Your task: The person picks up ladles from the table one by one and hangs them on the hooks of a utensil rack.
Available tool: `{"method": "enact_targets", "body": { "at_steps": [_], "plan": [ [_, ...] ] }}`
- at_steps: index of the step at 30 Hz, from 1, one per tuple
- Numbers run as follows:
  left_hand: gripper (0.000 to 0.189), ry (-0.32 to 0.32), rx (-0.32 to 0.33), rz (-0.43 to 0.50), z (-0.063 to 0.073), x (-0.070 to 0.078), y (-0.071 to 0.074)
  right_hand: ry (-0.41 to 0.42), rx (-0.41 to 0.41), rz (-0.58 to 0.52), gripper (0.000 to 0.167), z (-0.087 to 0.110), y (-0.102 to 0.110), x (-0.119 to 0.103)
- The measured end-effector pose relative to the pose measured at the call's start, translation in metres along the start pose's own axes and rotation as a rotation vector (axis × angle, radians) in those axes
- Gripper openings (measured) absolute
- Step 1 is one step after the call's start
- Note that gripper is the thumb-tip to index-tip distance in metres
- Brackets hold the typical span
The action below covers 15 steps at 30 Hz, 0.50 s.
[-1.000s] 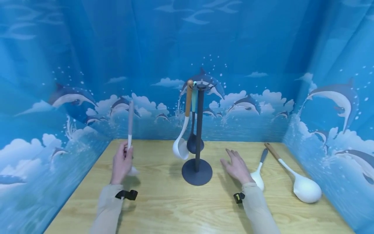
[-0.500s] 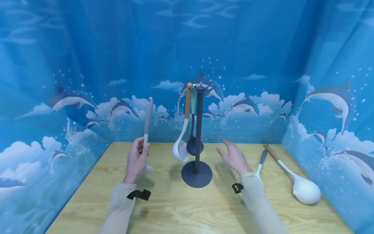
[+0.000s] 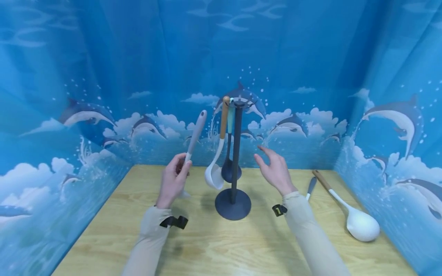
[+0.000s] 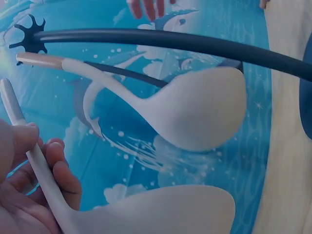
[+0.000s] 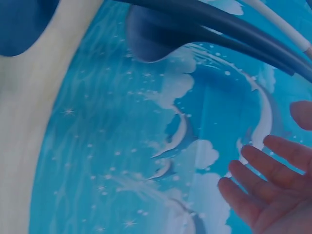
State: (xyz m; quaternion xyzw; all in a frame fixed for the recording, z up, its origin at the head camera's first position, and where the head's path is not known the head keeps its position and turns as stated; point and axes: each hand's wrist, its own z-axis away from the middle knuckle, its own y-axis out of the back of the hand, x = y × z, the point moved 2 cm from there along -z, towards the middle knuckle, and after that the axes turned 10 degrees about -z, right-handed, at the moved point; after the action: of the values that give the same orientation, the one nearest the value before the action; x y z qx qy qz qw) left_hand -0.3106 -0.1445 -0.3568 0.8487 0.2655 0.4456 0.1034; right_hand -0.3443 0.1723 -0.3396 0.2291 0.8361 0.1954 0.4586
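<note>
My left hand (image 3: 172, 182) grips a white ladle with a grey handle (image 3: 196, 134) low on the handle, thumb on one side and fingers on the other. The handle leans right; in the left wrist view its broad white bowl (image 4: 180, 212) shows at the bottom edge. Just to the right is a dark utensil stand (image 3: 236, 153). A white ladle with a wooden handle (image 3: 223, 120) and a dark ladle with a mint handle (image 3: 230, 119) hang on its left side. On the other side my right hand (image 3: 274, 168) is held up with fingers extended, holding nothing.
At the right of the wooden table (image 3: 214, 249) lie a grey-handled white utensil (image 3: 312, 186), its head hidden behind my right sleeve, and a big white ladle with a wooden handle (image 3: 362, 226). Blue dolphin-print curtains (image 3: 172, 57) surround the table at the back and sides.
My left hand has moved right with the ladle, toward the stand, and the handle has gone from upright to leaning right. My right hand has risen slightly, covering more of the grey-handled utensil.
</note>
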Motion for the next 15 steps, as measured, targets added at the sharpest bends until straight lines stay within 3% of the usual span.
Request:
{"method": "enact_targets", "body": {
  "at_steps": [7, 15],
  "plan": [
    [0.026, -0.026, -0.028, 0.014, -0.004, 0.014, -0.006, 0.115, 0.114, -0.1, 0.046, -0.015, 0.007, -0.025],
    [0.024, -0.072, -0.061, 0.034, -0.006, 0.022, -0.015, 0.143, 0.14, -0.172, 0.045, -0.025, 0.009, -0.046]
  ]
}}
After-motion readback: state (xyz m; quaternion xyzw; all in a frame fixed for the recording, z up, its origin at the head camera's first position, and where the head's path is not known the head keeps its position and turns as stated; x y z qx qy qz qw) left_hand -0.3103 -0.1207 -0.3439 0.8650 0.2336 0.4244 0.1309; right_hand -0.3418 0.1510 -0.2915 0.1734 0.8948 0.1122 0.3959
